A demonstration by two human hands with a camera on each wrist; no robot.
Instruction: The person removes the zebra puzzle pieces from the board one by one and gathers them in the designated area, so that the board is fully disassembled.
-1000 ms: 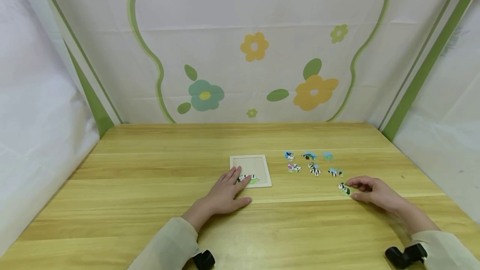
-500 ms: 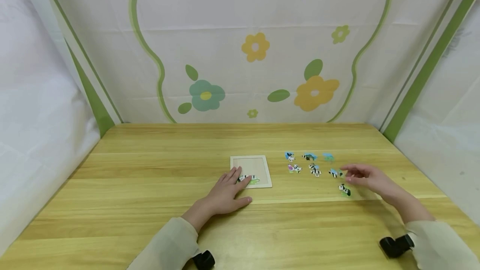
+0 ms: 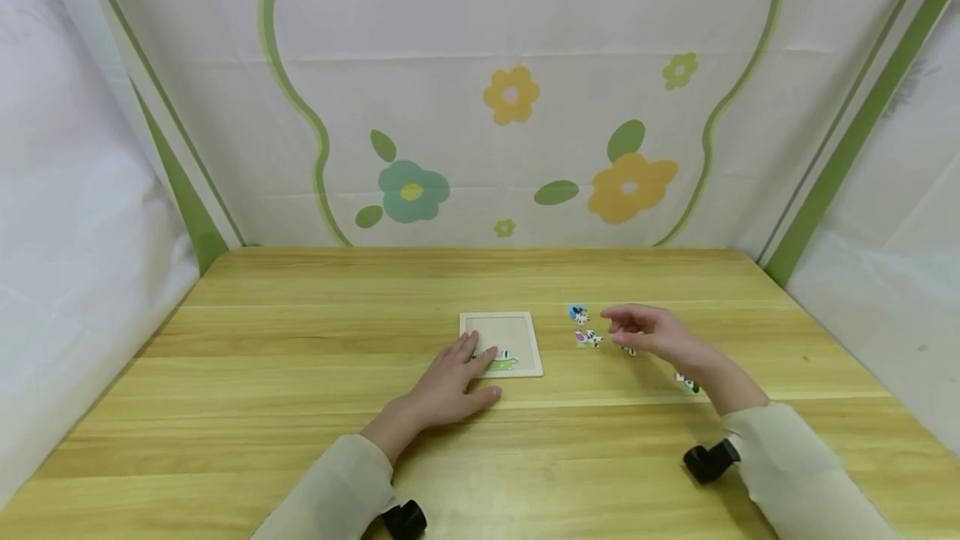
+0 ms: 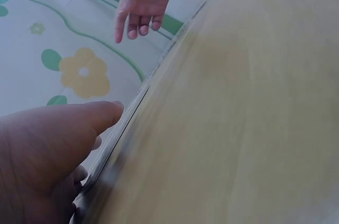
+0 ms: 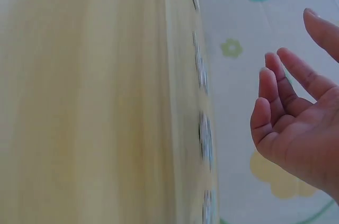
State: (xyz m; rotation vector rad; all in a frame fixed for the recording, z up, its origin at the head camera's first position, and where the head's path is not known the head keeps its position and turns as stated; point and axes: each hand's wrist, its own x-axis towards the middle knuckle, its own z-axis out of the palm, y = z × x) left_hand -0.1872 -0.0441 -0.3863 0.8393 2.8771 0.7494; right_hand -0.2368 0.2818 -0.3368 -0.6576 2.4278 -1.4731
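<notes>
A square puzzle frame (image 3: 537, 350) with a pale bare board lies mid-table, with black-and-white and green puzzle pieces (image 3: 504, 362) along its near edge. My left hand (image 3: 445, 386) rests over the frame's near left part, fingers stretched, covering some of those pieces. My right hand (image 3: 660, 338) hovers above the loose pieces. In the right wrist view this right hand (image 5: 302, 118) has its thumb apart from its bent fingers and holds nothing. Partly under it shows a striped piece (image 3: 627, 349); other loose pieces are hidden behind the hand.
A blue-topped piece (image 3: 578, 314) and a piece with purple on it (image 3: 588, 339) lie between the frame and my right hand. Closer to me, a green-and-black piece (image 3: 687, 384) lies beside my right forearm. A white flowered cloth (image 3: 450, 107) hangs behind the table.
My right hand left the green-and-black piece, rose, and moved left over the other loose pieces. The left hand stays on the frame, shifted very slightly.
</notes>
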